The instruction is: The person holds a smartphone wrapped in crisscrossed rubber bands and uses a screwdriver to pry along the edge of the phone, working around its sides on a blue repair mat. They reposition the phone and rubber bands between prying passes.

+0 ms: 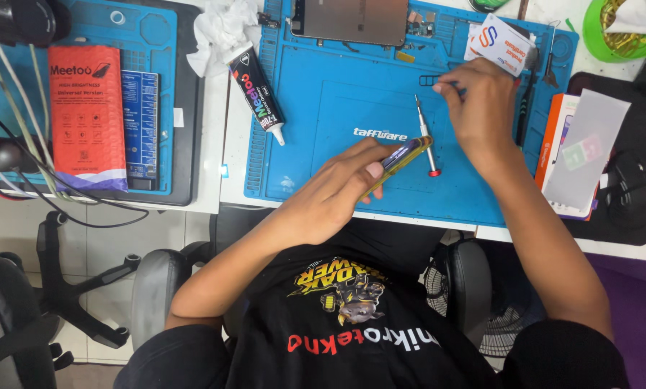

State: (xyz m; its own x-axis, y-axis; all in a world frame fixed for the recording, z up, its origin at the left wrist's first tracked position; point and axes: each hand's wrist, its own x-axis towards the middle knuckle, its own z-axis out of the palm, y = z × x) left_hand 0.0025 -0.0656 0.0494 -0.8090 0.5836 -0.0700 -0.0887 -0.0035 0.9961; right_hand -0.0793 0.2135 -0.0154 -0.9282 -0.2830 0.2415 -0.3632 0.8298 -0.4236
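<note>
From the head camera, looking down over the person's chest, a blue work mat [337, 108] covers the middle of the bench. The left hand [341, 191] is closed around a slim phone [406, 154], thumb laid along its edge, fingers wrapped under it, holding it on a slant just above the near part of the mat. The phone looks light and stiff, but thin and glass-faced, so I judge it fragile and rather slippery; the long edges, where the hand already has it, seem the safest place to take hold, with no pressure on the flat face.

The right hand [481, 101] is further off, to the right, fingers pinched together on something small and bluish at their tips; I cannot tell what it is. Between the two hands a small screwdriver [425, 133] with a red end lies on the mat, touching neither hand as far as I can see.

At the far edge lies an opened device [352, 20]. Left of the mat lie a black tube of glue [256, 94] and a crumpled tissue [222, 32]. Far left is a red packet [86, 115]; far right, a green bowl [597, 39].
</note>
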